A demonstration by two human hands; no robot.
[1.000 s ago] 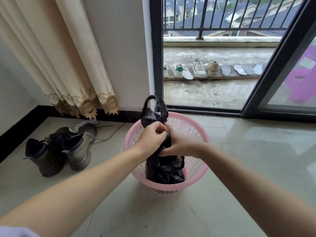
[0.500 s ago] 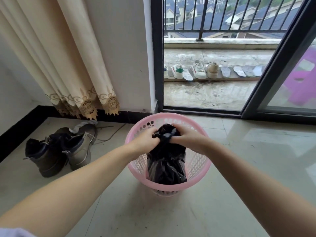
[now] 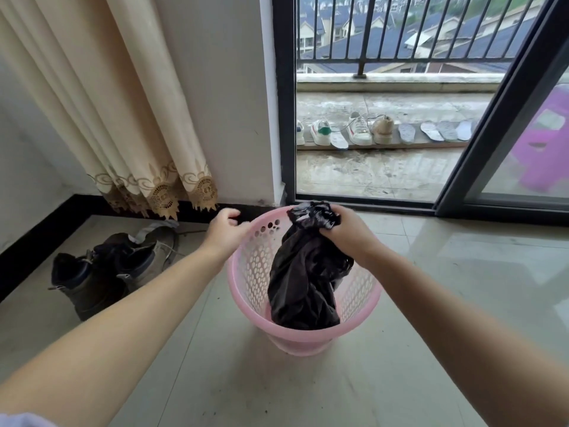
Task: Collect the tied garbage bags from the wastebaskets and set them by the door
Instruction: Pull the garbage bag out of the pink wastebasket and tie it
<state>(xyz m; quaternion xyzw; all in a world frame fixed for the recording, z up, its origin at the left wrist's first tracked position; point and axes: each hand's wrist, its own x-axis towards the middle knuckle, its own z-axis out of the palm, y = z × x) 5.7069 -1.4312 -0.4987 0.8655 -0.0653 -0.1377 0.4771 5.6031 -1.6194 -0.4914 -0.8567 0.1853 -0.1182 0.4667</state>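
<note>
A black garbage bag stands in a pink perforated wastebasket on the tiled floor. Its gathered top sticks up above the far rim. My right hand grips that bunched top, fingers curled round it. My left hand is off the bag at the basket's left rim, with its fingers curled over the rim edge. The bag's lower part is hidden inside the basket.
A pair of dark boots sits on the floor to the left, below a cream curtain. Just behind the basket an open sliding door leads to a balcony with a row of shoes. A purple stool shows through the glass.
My left hand has let go of the bag's top and moved left to the basket rim. My right hand keeps its hold on the bunched top, now slightly farther right.
</note>
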